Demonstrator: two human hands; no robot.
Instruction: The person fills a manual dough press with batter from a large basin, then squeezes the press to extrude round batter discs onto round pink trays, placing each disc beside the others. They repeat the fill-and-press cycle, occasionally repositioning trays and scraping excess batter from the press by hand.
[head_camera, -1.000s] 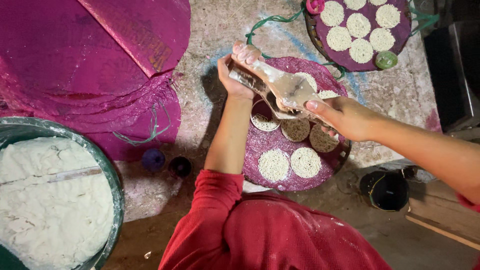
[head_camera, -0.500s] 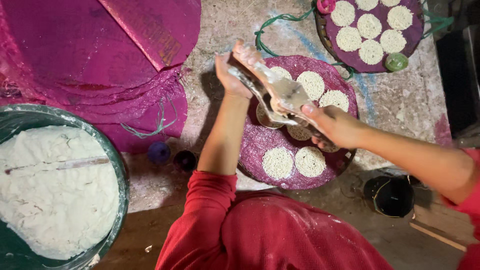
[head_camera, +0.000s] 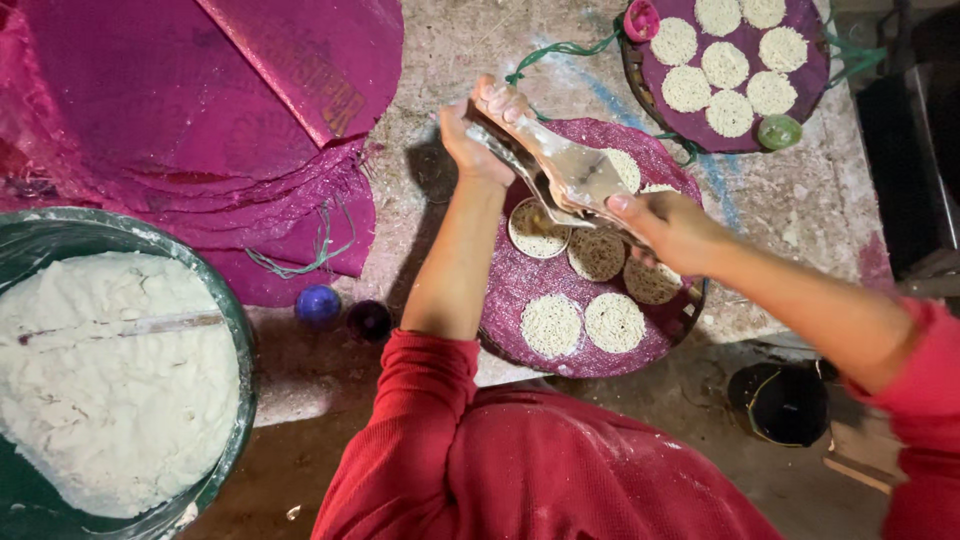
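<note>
Dusty concrete floor (head_camera: 450, 60) — both hands, left hand (head_camera: 478, 140) and right hand (head_camera: 668, 228), clamped around a metal noodle press (head_camera: 570, 175) over a purple woven tray (head_camera: 530, 290); several noodle rounds (head_camera: 552, 324) laid, dough tub (head_camera: 110, 380) well filled.

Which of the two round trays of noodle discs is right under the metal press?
The near purple tray, directly below the metal press that the left hand and right hand grip. The far tray sits apart at the top right, untouched.
</note>
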